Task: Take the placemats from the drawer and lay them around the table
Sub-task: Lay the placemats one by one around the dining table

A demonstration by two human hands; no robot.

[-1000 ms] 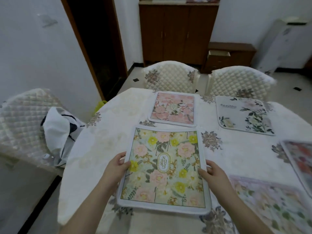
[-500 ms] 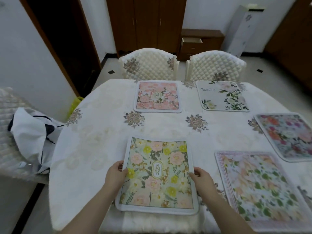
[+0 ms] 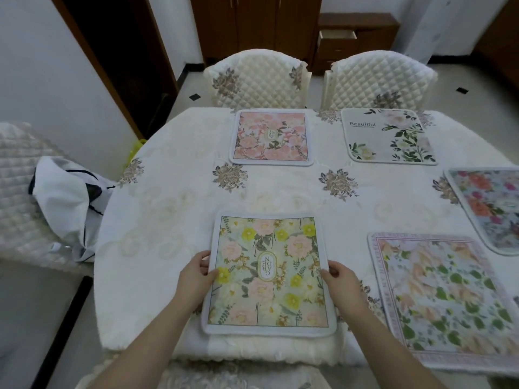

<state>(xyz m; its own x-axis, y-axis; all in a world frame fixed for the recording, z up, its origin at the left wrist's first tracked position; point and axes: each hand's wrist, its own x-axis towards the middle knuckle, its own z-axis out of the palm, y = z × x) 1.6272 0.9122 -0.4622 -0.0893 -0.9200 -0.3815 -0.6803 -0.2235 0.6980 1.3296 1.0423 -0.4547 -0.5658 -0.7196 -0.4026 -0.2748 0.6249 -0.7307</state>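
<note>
A yellow-and-pink floral placemat (image 3: pixel 269 272) lies flat at the near edge of the white-clothed table (image 3: pixel 174 209). My left hand (image 3: pixel 195 277) pinches its left edge, thumb on top. On the opposite edge, my right hand (image 3: pixel 341 280) grips the same way. Several other placemats lie around the table: a pink one (image 3: pixel 271 137) and a white "Beautiful" one (image 3: pixel 389 136) at the far side, a red-flowered one (image 3: pixel 490 204) at the right, and a green-leafed one (image 3: pixel 446 299) at the near right.
Two quilted chairs (image 3: pixel 259 77) (image 3: pixel 377 77) stand at the far side. Another chair (image 3: pixel 19 189) at the left holds a white cloth bag (image 3: pixel 67 203). A brown cabinet with an open drawer (image 3: pixel 338 35) stands by the back wall.
The yellow placemat has been pulled toward me, from mid-table to the near edge, and now lies flat there. Both hands keep their hold on its sides.
</note>
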